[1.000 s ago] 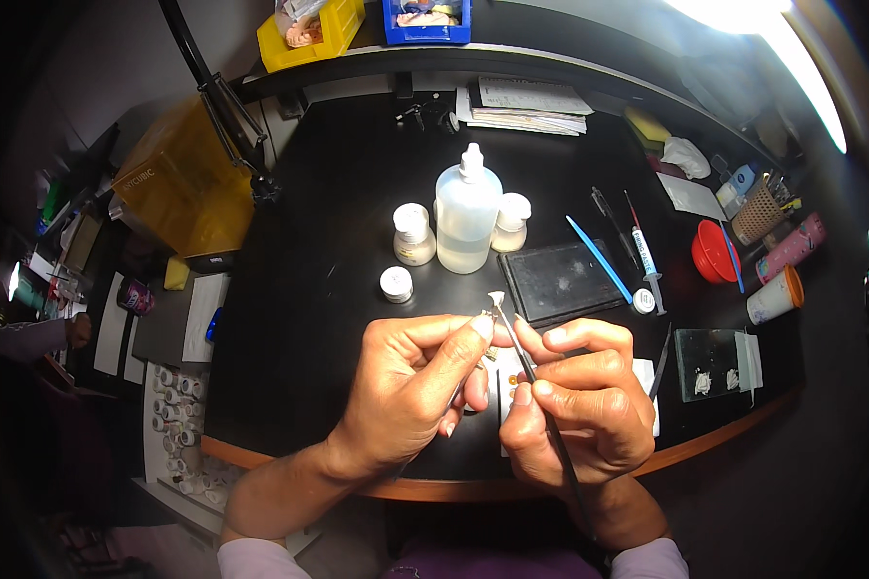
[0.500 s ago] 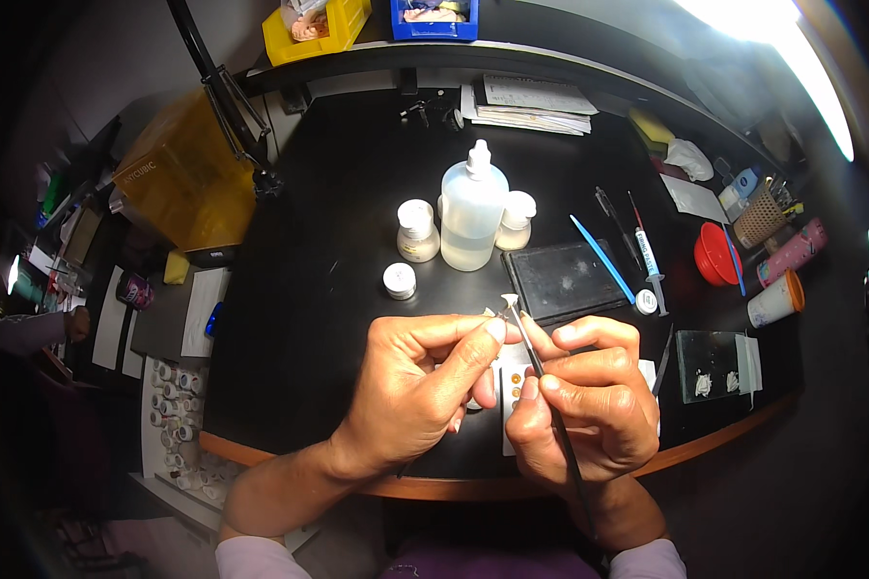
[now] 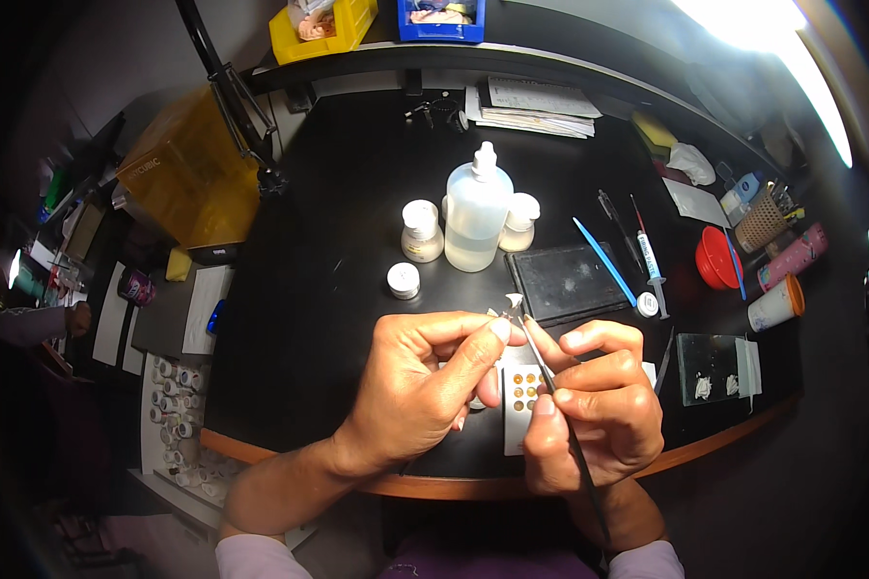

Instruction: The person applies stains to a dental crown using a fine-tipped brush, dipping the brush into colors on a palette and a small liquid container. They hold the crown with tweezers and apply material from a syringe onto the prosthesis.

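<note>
My left hand point(image 3: 434, 372) is closed, thumb and forefinger pinching a tiny holder, mostly hidden, that bears small white tooth-like pieces. The clearest white tooth-like piece point(image 3: 514, 301) stands just beyond the fingertips. In my right hand point(image 3: 599, 400) is a thin dark-handled brush point(image 3: 572, 425), gripped like a pen. Its tip reaches up close beneath the white piece; whether they touch I cannot tell. Below the fingers, partly covered by my right hand, lies a white palette card point(image 3: 514, 439) with rows of amber wells.
Beyond my hands stand a clear squeeze bottle point(image 3: 478, 217), white-capped jars point(image 3: 421, 236) and a small lidded pot point(image 3: 403, 281). A black case point(image 3: 565, 282), a blue stick point(image 3: 603, 261) and a syringe point(image 3: 651, 261) lie to the right, with a red bowl point(image 3: 715, 259) and glass slab point(image 3: 714, 362).
The brush tip has dropped from the white piece to just below it. My right hand has shifted slightly down and right, uncovering more palette wells. The left hand keeps its pinch.
</note>
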`<act>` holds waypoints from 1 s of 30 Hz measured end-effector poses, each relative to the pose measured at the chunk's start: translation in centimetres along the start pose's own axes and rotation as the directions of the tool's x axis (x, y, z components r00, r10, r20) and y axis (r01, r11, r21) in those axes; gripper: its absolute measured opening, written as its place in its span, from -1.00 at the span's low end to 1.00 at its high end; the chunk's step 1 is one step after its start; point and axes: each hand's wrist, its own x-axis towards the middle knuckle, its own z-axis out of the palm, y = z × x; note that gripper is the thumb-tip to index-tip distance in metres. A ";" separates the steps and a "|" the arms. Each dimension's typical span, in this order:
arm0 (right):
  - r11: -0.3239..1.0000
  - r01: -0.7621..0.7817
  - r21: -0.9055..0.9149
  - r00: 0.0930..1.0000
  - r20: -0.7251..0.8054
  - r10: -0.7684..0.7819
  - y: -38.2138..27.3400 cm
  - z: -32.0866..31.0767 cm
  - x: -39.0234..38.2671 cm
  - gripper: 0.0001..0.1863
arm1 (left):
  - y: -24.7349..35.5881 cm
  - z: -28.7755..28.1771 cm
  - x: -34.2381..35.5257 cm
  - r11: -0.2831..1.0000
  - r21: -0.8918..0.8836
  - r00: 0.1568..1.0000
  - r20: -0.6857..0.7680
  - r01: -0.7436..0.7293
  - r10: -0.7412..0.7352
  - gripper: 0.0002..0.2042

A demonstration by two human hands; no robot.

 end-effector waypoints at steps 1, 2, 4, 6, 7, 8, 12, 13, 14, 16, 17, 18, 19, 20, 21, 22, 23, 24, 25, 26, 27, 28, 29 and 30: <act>1.000 -0.004 0.013 1.000 -0.004 0.004 -0.1 -0.1 0.0 -0.71 | 0.1 0.0 0.1 1.000 -0.001 1.000 0.013 -0.004 0.004 -0.77; 1.000 0.003 0.025 0.999 -0.040 -0.002 0.0 0.0 0.0 -0.74 | 0.5 0.4 0.2 1.000 0.010 1.000 0.022 -0.007 0.007 -0.75; 0.996 -0.047 0.074 0.995 -0.081 0.053 0.3 -0.1 -0.6 -0.79 | 0.6 0.3 0.4 0.999 0.044 0.998 0.060 0.003 -0.006 -0.75; 0.948 -0.085 0.308 0.978 -0.156 0.138 0.5 0.8 -1.0 -0.79 | 0.3 -0.3 0.5 0.995 0.094 0.995 0.095 -0.030 0.021 -0.74; 0.927 -0.119 0.357 0.962 -0.189 0.196 0.2 0.9 -0.9 -0.79 | 0.2 -0.6 0.7 0.991 0.115 0.992 0.114 -0.062 0.049 -0.74; 0.901 -0.152 0.406 0.942 -0.217 0.256 -0.2 0.9 -0.9 -0.79 | 0.3 -0.9 0.7 0.986 0.137 0.988 0.133 -0.094 0.076 -0.74; 0.883 -0.236 0.405 0.918 -0.205 0.339 -0.1 -1.8 -0.4 -0.78 | 0.4 -1.3 1.6 0.968 0.194 0.982 0.129 -0.163 0.139 -0.75; 0.846 -0.273 0.458 0.912 -0.158 0.379 -0.3 -2.1 0.0 -0.77 | 0.6 -1.6 1.5 0.964 0.217 0.985 0.121 -0.151 0.127 -0.76; 0.818 -0.314 0.483 0.912 -0.086 0.401 -0.2 -2.5 0.2 -0.76 | 0.5 -1.8 1.5 0.955 0.231 0.979 0.117 -0.189 0.165 -0.76; 0.757 -0.399 0.517 0.899 0.056 0.435 0.1 -3.7 0.7 -0.76 | -0.1 -2.1 1.7 0.929 0.258 0.963 0.115 -0.264 0.242 -0.77; 0.783 -0.377 0.495 0.920 0.099 0.380 0.8 -4.5 1.0 -0.78 | 0.4 -1.8 1.9 0.919 0.325 0.974 0.111 -0.224 0.198 -0.83; 0.774 -0.389 0.500 0.918 0.136 0.374 0.9 -4.9 1.4 -0.78 | 0.3 -2.0 2.2 0.838 0.432 0.943 0.142 -0.334 0.302 -0.85; 0.781 -0.394 0.485 0.918 0.164 0.361 1.1 -5.2 1.8 -0.77 | -0.1 -2.2 2.6 0.732 0.526 0.898 0.184 -0.433 0.400 -0.86; 0.788 -0.398 0.470 0.917 0.192 0.349 1.4 -5.4 2.1 -0.76 | -0.2 -2.3 2.9 0.604 0.605 0.841 0.236 -0.519 0.486 -0.88; 0.807 -0.373 0.458 0.927 0.232 0.296 2.2 -5.6 2.2 -0.76 | 0.0 -2.3 2.6 0.559 0.670 0.854 0.235 -0.489 0.465 -0.89; 0.820 -0.367 0.439 0.927 0.244 0.285 2.6 -5.6 2.2 -0.79 | -0.1 -2.3 2.7 0.546 0.666 0.844 0.261 -0.509 0.468 -0.89; 0.808 -0.361 0.465 0.929 0.257 0.267 3.1 -5.5 2.1 -0.80 | -0.2 -2.4 2.8 0.533 0.662 0.834 0.286 -0.528 0.471 -0.88; 0.797 -0.354 0.490 0.930 0.270 0.248 3.3 -5.4 2.1 -0.81 | -0.2 -2.6 2.9 0.519 0.656 0.823 0.311 -0.548 0.476 -0.88; 0.772 -0.386 0.504 0.920 0.273 0.282 3.1 -5.3 2.0 -0.82 | -0.5 -2.7 3.1 0.494 0.647 0.803 0.353 -0.581 0.481 -0.86; 0.772 -0.385 0.506 0.921 0.268 0.284 3.1 -5.3 1.8 -0.83 | -0.5 -2.6 3.2 0.503 0.630 0.799 0.376 -0.592 0.469 -0.85; 0.767 -0.384 0.514 0.921 0.265 0.285 3.1 -5.2 1.5 -0.83 | -0.4 -2.6 3.2 0.509 0.619 0.797 0.395 -0.598 0.456 -0.84; 0.762 -0.384 0.521 0.922 0.261 0.285 3.1 -5.1 1.2 -0.84 | -0.3 -2.6 3.2 0.515 0.608 0.795 0.415 -0.604 0.443 -0.83; 0.760 -0.394 0.516 0.918 0.249 0.307 2.7 -4.9 1.2 -0.84 | -0.3 -2.6 3.1 0.531 0.590 0.793 0.423 -0.609 0.439 -0.81; 0.773 -0.376 0.512 0.926 0.239 0.292 2.6 -4.6 1.0 -0.84 | -0.4 -2.8 3.1 0.548 0.569 0.790 0.432 -0.613 0.435 -0.80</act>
